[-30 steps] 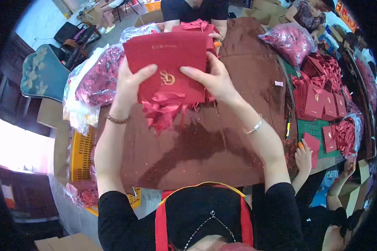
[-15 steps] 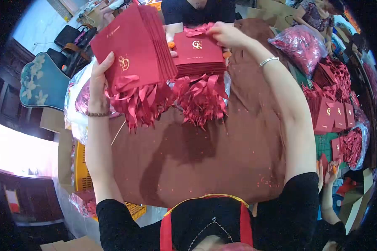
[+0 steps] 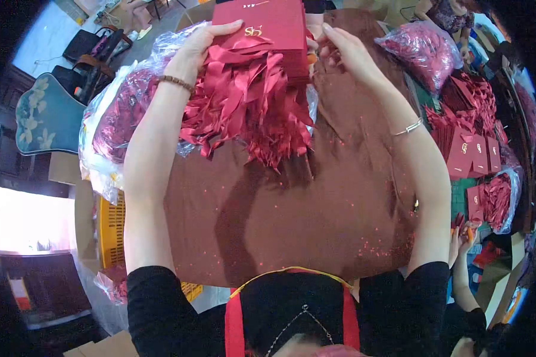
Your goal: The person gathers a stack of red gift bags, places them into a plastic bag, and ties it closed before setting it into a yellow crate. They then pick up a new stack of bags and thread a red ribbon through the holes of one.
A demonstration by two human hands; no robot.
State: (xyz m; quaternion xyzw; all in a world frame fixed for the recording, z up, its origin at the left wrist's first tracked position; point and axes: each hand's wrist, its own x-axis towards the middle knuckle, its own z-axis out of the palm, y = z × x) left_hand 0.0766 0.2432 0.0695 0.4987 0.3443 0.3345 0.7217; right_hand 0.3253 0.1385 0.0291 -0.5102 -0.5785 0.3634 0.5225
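Note:
My left hand [image 3: 211, 43] grips a stack of flat red gift bags [image 3: 280, 38], with the thumb lying on the top one beside its gold lettering. Long red ribbons [image 3: 238, 89] hang in a thick bunch from the stack's near edge. Held at the far side of the table, the stack largely covers the other pile. Just right of the stack is my right hand [image 3: 350, 52], fingers partly curled and apart, and I see nothing held in it.
A brown cloth [image 3: 280, 220] with scattered red bits covers the table. Clear bags of red ribbon lie at left [image 3: 122, 116] and right [image 3: 423, 56]. More red gift bags [image 3: 470, 156] stand at right, near another person's hands [image 3: 463, 241]. A yellow crate [image 3: 112, 229] sits at left.
My left hand has brought its stack right and over the other pile, turning it straighter. My right hand has come away from the pile's ribbon, moving right and opening.

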